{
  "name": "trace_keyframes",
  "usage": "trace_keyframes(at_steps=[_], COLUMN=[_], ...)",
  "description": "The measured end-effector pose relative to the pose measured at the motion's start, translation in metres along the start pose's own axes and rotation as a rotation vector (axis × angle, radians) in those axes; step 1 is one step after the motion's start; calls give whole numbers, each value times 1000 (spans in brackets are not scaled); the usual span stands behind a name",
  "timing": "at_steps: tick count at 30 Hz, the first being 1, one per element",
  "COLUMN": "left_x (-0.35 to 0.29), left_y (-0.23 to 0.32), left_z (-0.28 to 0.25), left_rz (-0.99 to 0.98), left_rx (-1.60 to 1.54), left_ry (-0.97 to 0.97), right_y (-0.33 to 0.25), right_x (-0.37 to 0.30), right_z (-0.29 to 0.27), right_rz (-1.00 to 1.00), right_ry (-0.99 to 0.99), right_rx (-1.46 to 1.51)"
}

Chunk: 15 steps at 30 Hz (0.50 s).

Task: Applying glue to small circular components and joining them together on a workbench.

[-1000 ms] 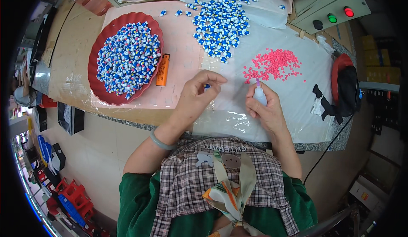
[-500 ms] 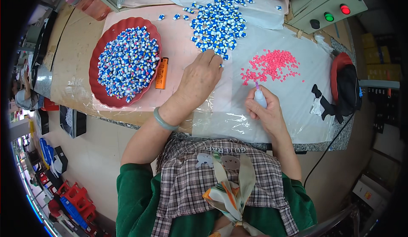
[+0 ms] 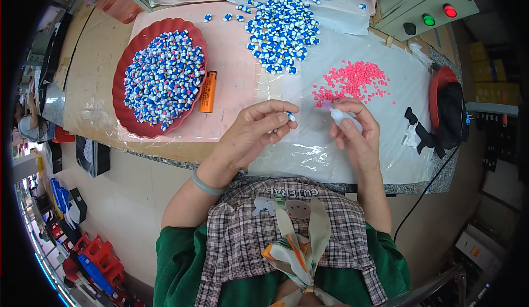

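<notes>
Between thumb and fingers, my left hand [image 3: 259, 128] pinches one small blue-and-white piece [image 3: 290, 117]. My right hand [image 3: 358, 133] holds a small white squeeze bottle [image 3: 346, 120] with a purple tip [image 3: 327, 104], tilted toward the left. The tip is just below a scattered heap of tiny pink pieces [image 3: 355, 81] on a translucent plastic sheet [image 3: 386, 152]. A pile of loose blue-and-white pieces [image 3: 282, 34] lies beyond my left hand. To its left, a red scalloped dish [image 3: 122, 95] is heaped with similar pieces, some showing pink spots.
An orange cylinder [image 3: 208, 92] lies beside the dish. At the back left stands a pink-tinted clear jar [image 3: 118, 6]. A metal box [image 3: 435, 12] with red and green lights is at the back right. A black pouch [image 3: 449, 114] and cord occupy the table's right edge.
My left hand has drawn back from the pile toward me with one blue-and-white piece. My right hand has tilted the bottle leftward, and the two hands face each other.
</notes>
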<state>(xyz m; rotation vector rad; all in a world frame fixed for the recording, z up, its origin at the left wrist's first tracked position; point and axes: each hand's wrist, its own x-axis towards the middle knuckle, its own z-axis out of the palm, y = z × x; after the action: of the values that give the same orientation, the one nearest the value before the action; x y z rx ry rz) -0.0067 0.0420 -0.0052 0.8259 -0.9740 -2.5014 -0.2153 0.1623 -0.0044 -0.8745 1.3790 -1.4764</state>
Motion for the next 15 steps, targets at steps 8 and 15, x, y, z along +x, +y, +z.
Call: trace_keyframes(at_steps=[8,15], left_x=[-6,-7], left_y=[-7,-15], left_z=[6,5], left_rz=[106,140], left_rx=[-14,107], left_ry=[-25,-42], right_y=[-3,-22], right_x=[0,-6], right_z=[2,14], right_rz=[-64,-190], right_ry=[121,172], right_rx=[173,-90])
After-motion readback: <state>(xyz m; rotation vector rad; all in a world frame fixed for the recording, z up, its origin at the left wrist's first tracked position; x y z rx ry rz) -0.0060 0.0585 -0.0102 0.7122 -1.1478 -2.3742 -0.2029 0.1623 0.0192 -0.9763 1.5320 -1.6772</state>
